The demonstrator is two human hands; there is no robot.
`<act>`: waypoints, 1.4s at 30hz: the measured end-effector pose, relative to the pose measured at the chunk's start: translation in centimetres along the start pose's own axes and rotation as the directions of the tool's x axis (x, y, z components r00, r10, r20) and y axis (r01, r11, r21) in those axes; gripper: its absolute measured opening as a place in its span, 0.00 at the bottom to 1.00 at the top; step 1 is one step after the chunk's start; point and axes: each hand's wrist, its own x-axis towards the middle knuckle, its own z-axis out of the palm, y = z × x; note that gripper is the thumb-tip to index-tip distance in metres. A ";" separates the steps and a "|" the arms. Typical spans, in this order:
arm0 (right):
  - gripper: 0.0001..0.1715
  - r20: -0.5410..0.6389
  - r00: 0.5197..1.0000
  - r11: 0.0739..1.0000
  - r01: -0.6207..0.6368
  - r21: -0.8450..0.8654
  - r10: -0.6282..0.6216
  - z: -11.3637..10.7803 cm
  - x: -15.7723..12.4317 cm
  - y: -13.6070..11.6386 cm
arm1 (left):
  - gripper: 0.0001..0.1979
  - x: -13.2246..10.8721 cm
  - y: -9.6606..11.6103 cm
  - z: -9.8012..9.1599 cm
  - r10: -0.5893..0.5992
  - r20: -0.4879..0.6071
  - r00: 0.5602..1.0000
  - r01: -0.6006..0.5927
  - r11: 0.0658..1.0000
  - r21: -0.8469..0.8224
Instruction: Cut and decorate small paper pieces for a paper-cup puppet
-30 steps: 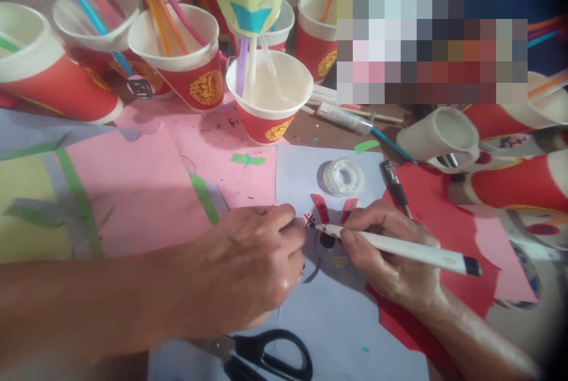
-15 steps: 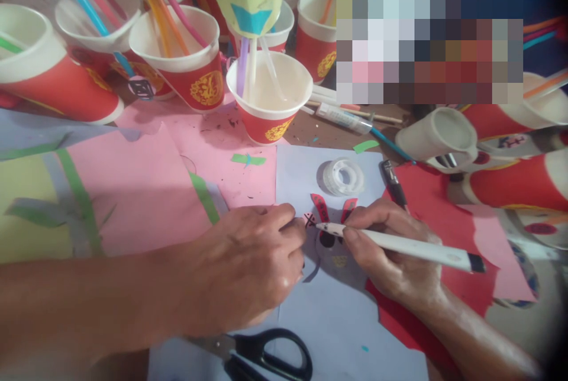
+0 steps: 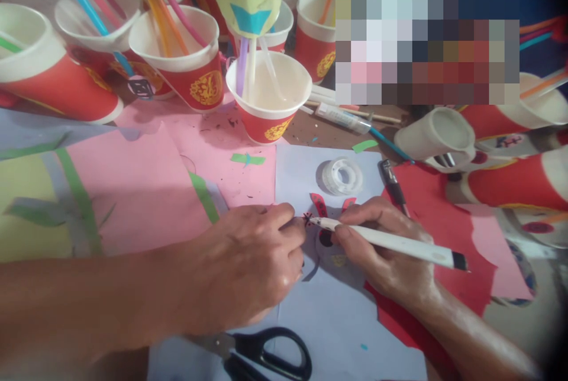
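My right hand (image 3: 384, 257) grips a white pen (image 3: 399, 245), its dark tip touching a small pink paper piece (image 3: 306, 216) marked with black strokes. That piece sticks out from the closed fingertips of my left hand (image 3: 266, 257), which hide part of it. Under the pen lies a pale paper cutout (image 3: 331, 257) with black round eyes and a small yellowish patch, partly covered by my right hand. Two red paper strips (image 3: 318, 204) rise from its top like ears. Both hands rest over a lavender paper sheet (image 3: 328, 322).
Black-handled scissors (image 3: 270, 348) lie near the front edge. A roll of clear tape (image 3: 342, 176) and a black pen (image 3: 393, 186) sit behind my hands. Red paper (image 3: 461, 251) spreads at right. Several red-and-white paper cups stand at the back, one (image 3: 268, 100) holding straws with a paper face.
My right hand and the pen have shifted slightly left, and the tip now meets the pink piece's black marks, which look denser. My left hand stays almost still.
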 end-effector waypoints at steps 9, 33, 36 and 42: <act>0.04 -0.021 0.999 0.996 -0.043 0.073 0.044 0.1 -0.2 0.0 | 0.06 -0.2 0.0 0.4 0.017 0.018 1.000 -0.017 1.000 0.009; 0.15 0.151 0.872 0.869 0.483 -0.113 -0.465 -0.1 -0.6 1.6 | 0.02 -0.6 0.4 0.1 -0.026 0.040 0.999 0.025 1.000 0.018; 0.13 0.150 0.882 0.879 0.464 -0.107 -0.447 -0.1 -0.6 1.7 | 0.02 -0.6 0.5 -0.3 -0.033 0.071 0.997 0.031 0.999 0.029; 0.12 0.140 0.888 0.888 0.452 -0.088 -0.438 0.0 -0.5 1.6 | 0.01 -0.7 0.4 -0.4 -0.030 0.043 0.999 0.028 0.999 0.045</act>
